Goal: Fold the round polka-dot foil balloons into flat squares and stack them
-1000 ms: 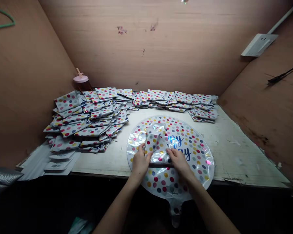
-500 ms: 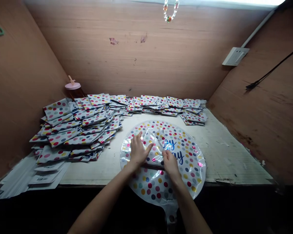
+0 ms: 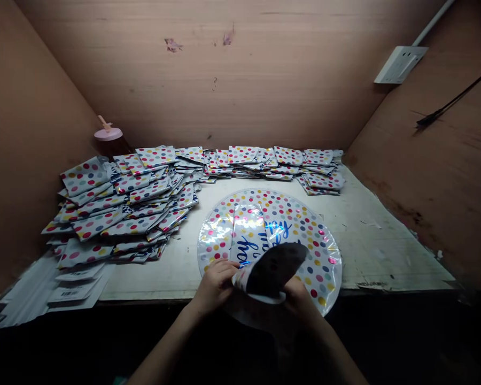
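A round, flat foil balloon (image 3: pixel 320 256) with coloured dots and blue lettering lies at the table's front edge, its near part in shadow over the edge. On top of it is a second foil balloon (image 3: pixel 248 227), folded into a strip with blue lettering. The near end of this strip is lifted and curls up, its shaded side dark. My left hand (image 3: pixel 215 280) is closed on the left edge of the lifted end. My right hand (image 3: pixel 302 299) grips it at the right, with the fingertips partly hidden behind the foil.
Folded dotted balloons lie in a large pile (image 3: pixel 116 208) at the left and in stacks (image 3: pixel 244 156) along the back wall. White barcoded sleeves (image 3: pixel 74 286) lie at the front left. A pink-lidded cup (image 3: pixel 109 133) stands behind the pile. A socket (image 3: pixel 401 64) is on the wall.
Both hands have come down toward the table's front edge. The folded foil has opened into a longer strip, and its near end is now raised. The camera view has tilted down slightly.
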`<action>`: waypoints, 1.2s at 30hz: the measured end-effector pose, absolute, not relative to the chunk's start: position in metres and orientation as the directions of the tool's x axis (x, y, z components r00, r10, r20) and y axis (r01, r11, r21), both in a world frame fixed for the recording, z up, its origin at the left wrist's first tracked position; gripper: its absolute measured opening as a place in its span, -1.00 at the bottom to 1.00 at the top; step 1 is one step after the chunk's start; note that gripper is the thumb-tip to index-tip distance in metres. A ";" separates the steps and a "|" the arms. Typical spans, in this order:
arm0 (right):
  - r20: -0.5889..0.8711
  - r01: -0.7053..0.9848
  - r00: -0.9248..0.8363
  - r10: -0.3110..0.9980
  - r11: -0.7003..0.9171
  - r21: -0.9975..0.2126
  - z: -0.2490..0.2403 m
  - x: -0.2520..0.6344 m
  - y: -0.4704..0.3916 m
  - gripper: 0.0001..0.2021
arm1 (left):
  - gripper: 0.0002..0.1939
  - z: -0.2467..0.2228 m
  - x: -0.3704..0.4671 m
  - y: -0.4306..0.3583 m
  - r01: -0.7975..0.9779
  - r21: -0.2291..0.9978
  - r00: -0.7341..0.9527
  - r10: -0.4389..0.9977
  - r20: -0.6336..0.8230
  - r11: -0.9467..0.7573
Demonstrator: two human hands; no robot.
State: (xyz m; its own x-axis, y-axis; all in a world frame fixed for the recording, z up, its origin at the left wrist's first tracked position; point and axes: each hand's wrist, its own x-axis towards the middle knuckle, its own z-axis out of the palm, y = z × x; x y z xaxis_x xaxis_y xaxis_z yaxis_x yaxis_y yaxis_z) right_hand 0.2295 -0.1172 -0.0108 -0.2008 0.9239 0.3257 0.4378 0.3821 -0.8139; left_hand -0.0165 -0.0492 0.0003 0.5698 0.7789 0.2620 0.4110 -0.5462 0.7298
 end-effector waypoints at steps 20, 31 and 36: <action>-0.152 0.820 0.365 0.919 -0.394 -0.415 0.019 0.178 -0.042 -0.67 | -0.51 -0.002 0.037 0.013 0.726 0.250 0.611 0.768 0.193 -0.641; 0.441 0.816 -0.509 0.739 0.578 -0.026 -0.004 0.219 -0.077 -0.52 | -0.11 0.022 0.014 0.025 0.493 0.354 0.818 0.562 0.121 -0.795; 0.530 0.655 -0.528 0.664 0.715 -0.244 -0.001 0.234 -0.097 -0.54 | -0.26 0.019 -0.020 -0.009 0.306 0.492 0.871 0.448 0.200 -0.815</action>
